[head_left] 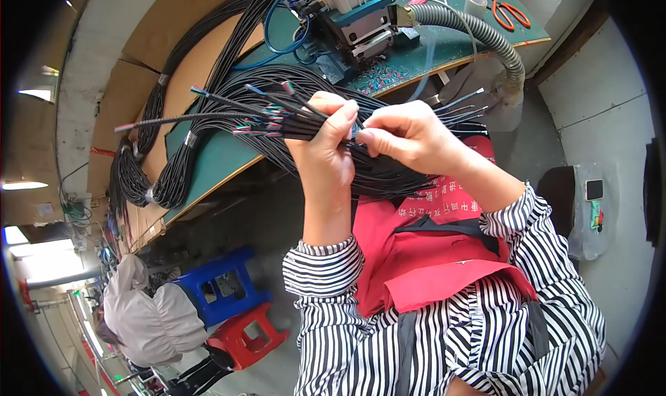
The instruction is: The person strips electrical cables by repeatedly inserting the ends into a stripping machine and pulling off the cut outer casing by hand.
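My left hand [326, 136] is closed around a bunch of black cables [300, 127]. Their cut ends stick out to the left and show red, green, blue and white inner wires. My right hand [409, 138] touches the same bunch close to my left thumb, with its thumb and forefinger pinched on what looks like one black cable; its fingers partly hide that spot. Below both hands a thick coil of black cable [388, 177] hangs over my lap and red apron [444, 247]. Several cable ends [458, 103] poke out to the right of my right hand.
A machine [364, 28] stands on the green bench [430, 63], with colored wire scraps [381, 80] before it. A ribbed hose [479, 28] runs right, near orange-handled scissors [511, 14]. More tied cable bundles [166, 181] lie left. Blue [218, 285] and red stools [250, 337] stand beside another person [149, 313].
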{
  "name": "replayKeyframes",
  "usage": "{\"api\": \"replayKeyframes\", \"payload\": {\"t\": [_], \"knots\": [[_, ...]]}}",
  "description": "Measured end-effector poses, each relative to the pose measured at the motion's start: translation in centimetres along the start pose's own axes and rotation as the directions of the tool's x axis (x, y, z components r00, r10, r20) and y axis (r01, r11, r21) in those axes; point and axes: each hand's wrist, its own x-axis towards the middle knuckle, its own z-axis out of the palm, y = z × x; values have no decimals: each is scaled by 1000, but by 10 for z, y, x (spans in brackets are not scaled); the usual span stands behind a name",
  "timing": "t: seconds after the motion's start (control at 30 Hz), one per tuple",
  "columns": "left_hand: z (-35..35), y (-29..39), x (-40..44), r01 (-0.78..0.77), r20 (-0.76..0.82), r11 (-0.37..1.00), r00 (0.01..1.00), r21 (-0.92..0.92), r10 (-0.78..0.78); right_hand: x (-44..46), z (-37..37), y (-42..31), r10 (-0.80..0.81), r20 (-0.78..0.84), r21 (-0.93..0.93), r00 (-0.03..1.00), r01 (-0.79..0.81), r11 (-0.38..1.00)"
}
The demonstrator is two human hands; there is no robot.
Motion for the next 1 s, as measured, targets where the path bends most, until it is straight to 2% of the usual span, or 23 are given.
{"api": "replayKeyframes", "payload": {"t": [0.07, 0.13, 0.2, 0.27, 0.37, 0.43, 0.47, 0.5, 0.53, 0.57, 0.63, 0.67, 0.73, 1.0], "knots": [[-6, 6, 2, 47, -7, 999, 999, -26, -47, 2, -8, 3, -36, -14, 138, 999, 37, 990], [-13, 10, 4, 103, 97, 992, 989, 78, -110, 1, -14, 4, -39, 2, 135, 999, 38, 990], [-13, 13, 7, 130, 148, 970, 976, 205, -162, -1, -14, 2, -225, -16, -185, 974, 218, 958], [-10, 12, 7, 122, 144, 967, 977, 225, -156, -2, -17, 2, -397, -76, -366, 915, 344, 865], [-10, 11, 5, 109, 113, 953, 983, 282, -146, -2, -26, -2, -466, -116, -465, 877, 366, 806], [-10, 10, 7, 111, 99, 961, 985, 252, -140, -1, -24, 0, -469, -107, -439, 877, 382, 813], [-8, 10, 8, 111, 93, 966, 986, 236, -136, -2, -19, 0, -321, -112, -283, 941, 279, 918], [-4, 8, 6, 116, 24, 974, 992, 194, -122, -3, -15, -1, -165, -89, -120, 982, 154, 981], [5, 2, 4, 112, -33, 976, 994, 186, -108, -4, -9, -3, 40, -27, 92, 999, -37, 995], [13, -4, 2, 108, -90, 978, 992, 180, -93, -2, -6, -2, 38, -26, 93, 999, -36, 995], [22, -11, 3, 51, -224, 990, 974, 134, -20, 2, -2, 2, 243, -55, 457, 968, -192, 868], [22, -11, 7, 50, -225, 990, 974, 134, -19, 6, -4, 5, 303, -105, 523, 947, -207, 827], [21, -8, 12, -53, -273, 999, 961, 5, 52, 15, -12, 9, 394, -187, 560, 900, -232, 796], [10, -15, 7, -166, -116, 985, 980, -43, 160, 55, -36, 56, 470, -205, 653, 859, -237, 719]]}}
